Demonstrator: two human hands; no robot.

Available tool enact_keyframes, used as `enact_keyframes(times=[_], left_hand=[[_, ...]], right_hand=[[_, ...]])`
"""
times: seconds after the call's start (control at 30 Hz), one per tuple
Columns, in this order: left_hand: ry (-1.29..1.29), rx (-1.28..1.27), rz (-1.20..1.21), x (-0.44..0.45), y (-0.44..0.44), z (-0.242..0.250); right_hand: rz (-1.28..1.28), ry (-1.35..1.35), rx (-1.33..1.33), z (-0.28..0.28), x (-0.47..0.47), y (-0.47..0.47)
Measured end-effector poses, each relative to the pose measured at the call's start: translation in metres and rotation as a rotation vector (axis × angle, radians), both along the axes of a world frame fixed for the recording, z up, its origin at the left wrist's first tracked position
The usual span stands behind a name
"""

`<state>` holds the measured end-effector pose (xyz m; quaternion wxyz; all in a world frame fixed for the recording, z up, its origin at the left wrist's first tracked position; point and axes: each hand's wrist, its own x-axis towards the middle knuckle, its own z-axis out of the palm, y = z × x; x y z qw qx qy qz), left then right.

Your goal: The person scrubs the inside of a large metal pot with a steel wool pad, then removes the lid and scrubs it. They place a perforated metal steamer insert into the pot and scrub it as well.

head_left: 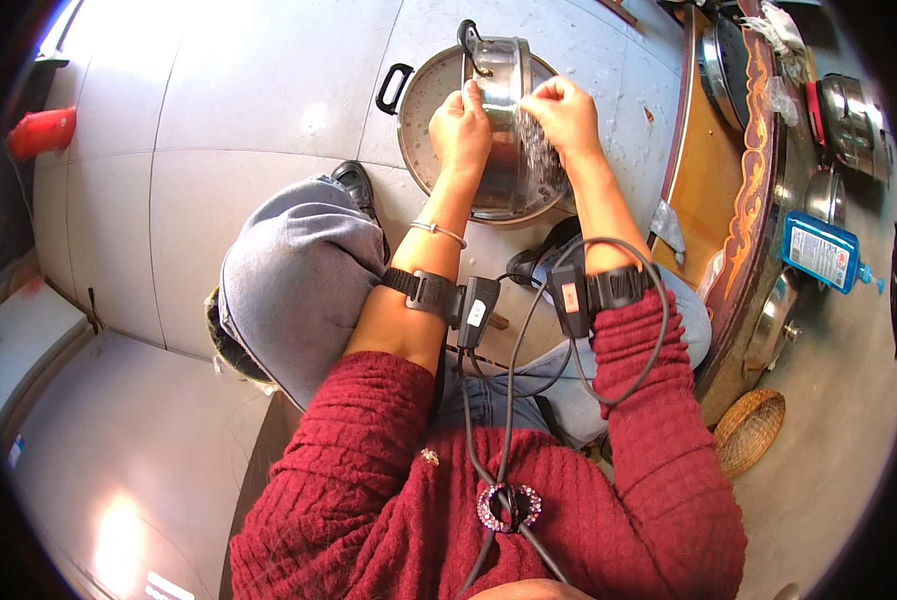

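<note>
A stainless steel pot (pixel 502 135) is tilted on its side above a wider metal pan (pixel 421 97) with black handles, which stands on the tiled floor and looks to hold liquid. My left hand (pixel 461 129) grips the near-left edge of the upright pot, thumb on top, below its black loop handle. My right hand (pixel 566 112) is at the pot's right edge, fingers bent around a silvery, shredded-looking mass, likely a steel wool scourer (pixel 540 154), though blur leaves this unsure. The pot's far side and interior are hidden.
A carved wooden cabinet edge (pixel 745 195) runs along the right. Beyond it are a blue pump bottle (pixel 820 251), a lidded steel pot (pixel 850 127) and a woven basket (pixel 750 433). Cables hang between my forearms. A red container (pixel 42 133) is at far left.
</note>
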<state>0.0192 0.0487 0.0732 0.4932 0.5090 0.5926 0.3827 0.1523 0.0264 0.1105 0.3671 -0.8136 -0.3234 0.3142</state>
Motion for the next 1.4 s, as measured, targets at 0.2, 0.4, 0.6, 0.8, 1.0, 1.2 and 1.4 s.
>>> enact_keyframes(times=[0.2,0.4,0.6,0.8,1.0,1.2,1.4], left_hand=[[0.085,-0.021,-0.09,-0.003,-0.003,0.002],[0.009,-0.004,-0.1,-0.001,-0.005,0.002],[0.06,-0.017,-0.125,-0.007,-0.001,-0.003],[-0.127,-0.049,-0.122,-0.005,-0.002,-0.007],[-0.053,-0.022,-0.156,-0.009,-0.006,-0.001],[-0.175,-0.003,-0.109,-0.005,-0.001,-0.013],[-0.228,-0.086,-0.168,-0.016,-0.001,-0.026]], right_hand=[[0.079,-0.107,0.1,0.017,-0.007,-0.007],[0.048,-0.132,0.04,0.014,-0.004,-0.016],[0.09,-0.196,0.209,0.019,-0.013,-0.011],[0.05,-0.179,0.192,-0.007,-0.002,-0.028],[0.026,-0.125,0.198,-0.01,0.027,0.013],[0.062,-0.157,0.267,-0.002,-0.029,-0.055],[0.021,0.046,0.123,-0.009,0.029,0.032]])
